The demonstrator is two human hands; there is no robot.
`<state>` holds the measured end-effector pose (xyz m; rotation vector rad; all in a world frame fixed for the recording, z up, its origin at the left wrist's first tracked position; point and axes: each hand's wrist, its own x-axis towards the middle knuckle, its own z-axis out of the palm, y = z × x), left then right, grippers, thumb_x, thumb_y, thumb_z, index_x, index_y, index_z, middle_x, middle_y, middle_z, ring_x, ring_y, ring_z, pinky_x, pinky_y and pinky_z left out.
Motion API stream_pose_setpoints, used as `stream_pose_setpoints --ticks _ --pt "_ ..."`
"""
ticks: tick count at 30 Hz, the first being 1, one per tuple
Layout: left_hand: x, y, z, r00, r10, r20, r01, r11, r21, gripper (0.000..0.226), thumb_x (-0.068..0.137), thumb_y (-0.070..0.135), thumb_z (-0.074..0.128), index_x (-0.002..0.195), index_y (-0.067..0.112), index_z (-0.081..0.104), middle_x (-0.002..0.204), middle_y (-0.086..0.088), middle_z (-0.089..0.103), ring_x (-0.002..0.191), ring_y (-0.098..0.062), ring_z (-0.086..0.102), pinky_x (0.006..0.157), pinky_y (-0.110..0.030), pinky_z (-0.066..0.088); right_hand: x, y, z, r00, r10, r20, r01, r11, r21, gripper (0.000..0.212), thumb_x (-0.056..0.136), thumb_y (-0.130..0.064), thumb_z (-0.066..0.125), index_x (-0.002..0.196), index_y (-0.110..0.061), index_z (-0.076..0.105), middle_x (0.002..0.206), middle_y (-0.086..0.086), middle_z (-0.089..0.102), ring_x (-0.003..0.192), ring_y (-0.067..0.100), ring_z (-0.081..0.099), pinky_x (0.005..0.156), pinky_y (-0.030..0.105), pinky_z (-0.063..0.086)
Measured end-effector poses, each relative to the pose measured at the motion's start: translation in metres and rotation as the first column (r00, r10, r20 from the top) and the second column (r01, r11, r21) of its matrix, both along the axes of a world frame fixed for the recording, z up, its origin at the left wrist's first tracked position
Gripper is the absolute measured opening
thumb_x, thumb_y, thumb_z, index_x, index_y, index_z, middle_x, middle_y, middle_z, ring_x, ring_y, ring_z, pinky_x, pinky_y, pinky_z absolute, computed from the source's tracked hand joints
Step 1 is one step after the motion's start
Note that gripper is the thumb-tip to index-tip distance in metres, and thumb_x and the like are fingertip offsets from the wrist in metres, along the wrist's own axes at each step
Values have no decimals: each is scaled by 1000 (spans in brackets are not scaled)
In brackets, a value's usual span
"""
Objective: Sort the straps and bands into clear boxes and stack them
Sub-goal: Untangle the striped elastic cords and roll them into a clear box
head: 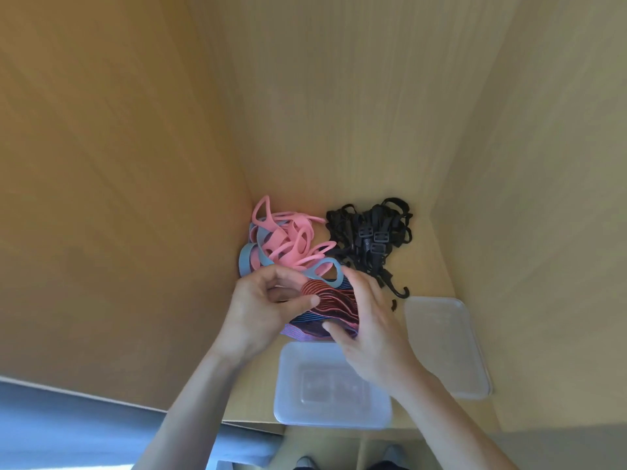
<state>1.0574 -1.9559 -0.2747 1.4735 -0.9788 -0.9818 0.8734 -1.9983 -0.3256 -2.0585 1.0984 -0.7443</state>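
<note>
A bundle of red, blue and black striped elastic bands [330, 307] is held between both hands just above the shelf. My left hand [263, 310] pinches its left end with thumb and fingers. My right hand [369, 330] grips its right side, thumb underneath. Behind them lies a heap of pink silicone straps [288, 239] mixed with grey-blue bands [249, 261]. To the right of that heap sits a tangle of black buckle straps with hooks [371, 235]. A clear plastic box [325, 391] stands open at the shelf's front edge, below my hands. Its lid [444, 344] lies to the right.
All this is inside a wooden cabinet compartment with a side wall [118, 198] on the left, a back wall [339, 96] and a side wall [543, 198] on the right. The shelf edge runs just below the box. Feet and floor show beneath.
</note>
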Motion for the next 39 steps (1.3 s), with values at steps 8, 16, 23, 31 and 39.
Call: stream_pose_setpoints --ticks 8,16,23,31,39 --pt "2 -7 6 993 -69 -100 71 997 10 21 89 0 71 109 3 69 103 -10 76 95 -16 70 87 -29 57 9 -38 -8 966 -256 31 256 967 7 12 96 -10 60 106 -17 64 89 -3 71 83 20 67 73 39 52" --pt "36 -5 -48 995 42 90 -64 963 261 18 93 -9 57 103 1 68 91 -10 69 86 -19 63 71 -17 50 -11 -74 35 613 -513 601 43 781 623 21 97 8 49 97 -7 64 77 8 60 73 17 61 81 31 50" --pt "28 -17 -73 973 -10 231 -43 974 223 22 89 -13 56 103 0 68 93 -9 68 83 -16 62 71 -9 48 -18 -80 86 355 -491 795 -265 763 590 19 86 0 45 96 -5 61 79 7 54 73 19 55 79 31 41" --pt "14 -36 -64 941 -110 321 61 985 161 27 87 0 64 99 24 65 97 8 68 89 -5 64 76 -15 49 -17 -85 124 192 -417 889 -404 791 459 32 75 -7 48 102 -4 65 90 9 62 81 23 59 81 35 44" --pt "-6 -52 -36 930 -262 259 249 965 80 31 91 14 69 117 28 62 117 14 65 108 7 58 96 -19 49 3 -94 164 294 -309 905 -296 871 393 30 76 -3 42 95 -3 65 81 10 63 71 20 61 71 32 47"
